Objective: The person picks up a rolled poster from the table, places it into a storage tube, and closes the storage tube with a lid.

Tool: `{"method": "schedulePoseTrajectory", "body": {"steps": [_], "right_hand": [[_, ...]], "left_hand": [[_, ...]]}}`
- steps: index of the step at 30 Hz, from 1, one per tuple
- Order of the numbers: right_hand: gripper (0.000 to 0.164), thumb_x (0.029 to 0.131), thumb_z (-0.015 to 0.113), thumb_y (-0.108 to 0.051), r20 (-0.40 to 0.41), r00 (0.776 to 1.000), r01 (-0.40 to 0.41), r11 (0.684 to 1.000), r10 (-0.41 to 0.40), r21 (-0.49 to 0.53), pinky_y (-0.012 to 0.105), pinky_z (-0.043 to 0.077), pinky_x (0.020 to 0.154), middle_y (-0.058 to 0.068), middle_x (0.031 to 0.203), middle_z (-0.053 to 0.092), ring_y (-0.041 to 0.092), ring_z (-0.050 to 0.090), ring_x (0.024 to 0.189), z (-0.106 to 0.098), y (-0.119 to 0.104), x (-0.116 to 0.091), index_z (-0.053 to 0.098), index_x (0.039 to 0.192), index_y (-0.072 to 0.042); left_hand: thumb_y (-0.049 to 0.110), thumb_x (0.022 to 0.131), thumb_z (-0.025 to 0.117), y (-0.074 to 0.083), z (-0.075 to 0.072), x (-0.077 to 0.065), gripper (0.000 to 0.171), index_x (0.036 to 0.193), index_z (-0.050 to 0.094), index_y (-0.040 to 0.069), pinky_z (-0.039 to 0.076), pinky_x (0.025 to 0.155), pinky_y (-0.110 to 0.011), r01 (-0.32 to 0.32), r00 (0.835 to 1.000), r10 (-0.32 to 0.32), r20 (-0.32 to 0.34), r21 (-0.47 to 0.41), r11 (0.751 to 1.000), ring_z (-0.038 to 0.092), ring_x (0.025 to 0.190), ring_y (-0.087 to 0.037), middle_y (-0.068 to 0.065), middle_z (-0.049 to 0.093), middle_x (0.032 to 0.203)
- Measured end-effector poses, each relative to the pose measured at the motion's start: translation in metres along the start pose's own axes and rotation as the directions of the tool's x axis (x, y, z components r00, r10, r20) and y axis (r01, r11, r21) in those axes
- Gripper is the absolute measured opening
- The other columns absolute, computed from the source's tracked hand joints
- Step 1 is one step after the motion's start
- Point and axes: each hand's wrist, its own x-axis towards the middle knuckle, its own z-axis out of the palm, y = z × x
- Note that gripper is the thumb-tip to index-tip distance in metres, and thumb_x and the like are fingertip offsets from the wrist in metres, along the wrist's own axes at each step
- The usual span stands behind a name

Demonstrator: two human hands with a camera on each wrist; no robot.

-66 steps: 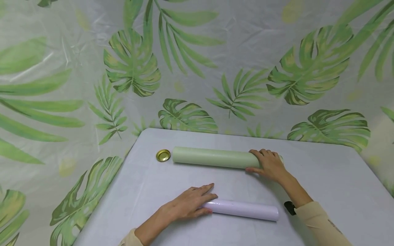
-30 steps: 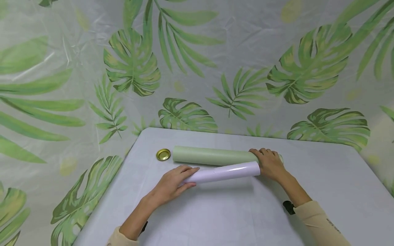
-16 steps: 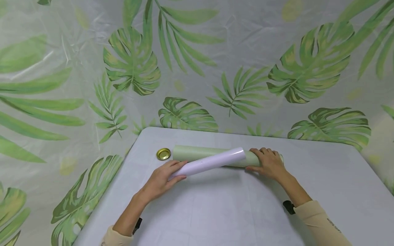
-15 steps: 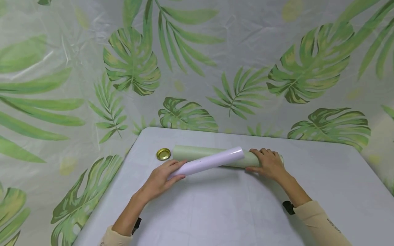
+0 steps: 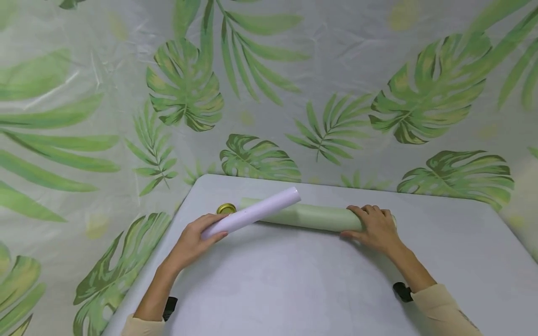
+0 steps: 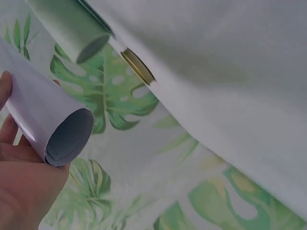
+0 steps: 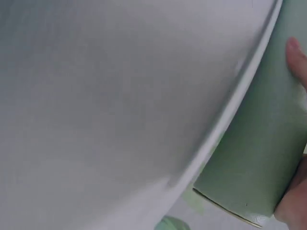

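My left hand (image 5: pixel 195 239) holds a glossy lavender paper roll (image 5: pixel 260 208) by its left end, thumb in front and fingers behind. The roll slants up to the right in the head view, overlapping the left part of a pale green tube (image 5: pixel 315 217). In the left wrist view the near end of the lavender roll (image 6: pixel 38 105) is hollow, with an overlapping inner layer. My right hand (image 5: pixel 375 228) grips the green tube near its right end, the thumb on the near side. The palm hides part of the tube. In the right wrist view the green tube (image 7: pixel 259 143) shows beside the fingers.
A round gold lid (image 5: pixel 226 209) lies at the left end of the green tube, partly behind the lavender roll. Both rest over a white-covered table (image 5: pixel 286 284). Behind it hangs a leaf-patterned sheet (image 5: pixel 269 93).
My left hand took hold of the lavender roll lying at the front, lifted it and carried it left and back, tilting its right end up. My right hand stays on the green tube.
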Motion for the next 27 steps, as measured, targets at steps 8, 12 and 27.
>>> {"method": "schedulePoseTrajectory", "body": {"steps": [8,12,27], "right_hand": [[0.078,0.073,0.087,-0.055,-0.125,0.991,0.042,0.998,-0.047,-0.045,0.064,0.043,0.091,0.019,0.117,0.07,0.042,0.063,0.11,-0.031,0.022,-0.011,0.063,0.138,-0.02],[0.079,0.069,0.089,-0.052,-0.161,0.983,0.069,0.994,-0.083,-0.088,0.065,0.043,0.09,0.018,0.115,0.07,0.041,0.063,0.108,-0.047,0.039,-0.018,0.064,0.137,-0.02],[0.087,0.054,0.096,-0.051,-0.248,0.963,0.089,0.993,-0.106,-0.078,0.065,0.038,0.086,0.019,0.111,0.07,0.042,0.062,0.103,-0.091,0.083,-0.057,0.068,0.131,-0.021]], "left_hand": [[0.019,0.093,0.079,-0.01,-0.024,-0.005,0.048,0.139,0.066,0.02,0.054,0.087,-0.033,0.074,0.997,-0.074,0.003,-0.079,0.994,0.065,0.11,-0.017,-0.004,0.071,0.131],[0.017,0.092,0.08,-0.015,-0.033,-0.007,0.048,0.139,0.067,0.019,0.052,0.083,-0.027,0.08,0.997,-0.081,-0.006,-0.082,0.993,0.063,0.105,-0.012,-0.005,0.073,0.128],[0.023,0.094,0.079,-0.025,-0.049,-0.015,0.045,0.137,0.069,0.015,0.053,0.081,-0.026,0.126,0.99,-0.124,0.065,-0.034,0.991,0.066,0.104,-0.017,-0.012,0.072,0.131]]}}
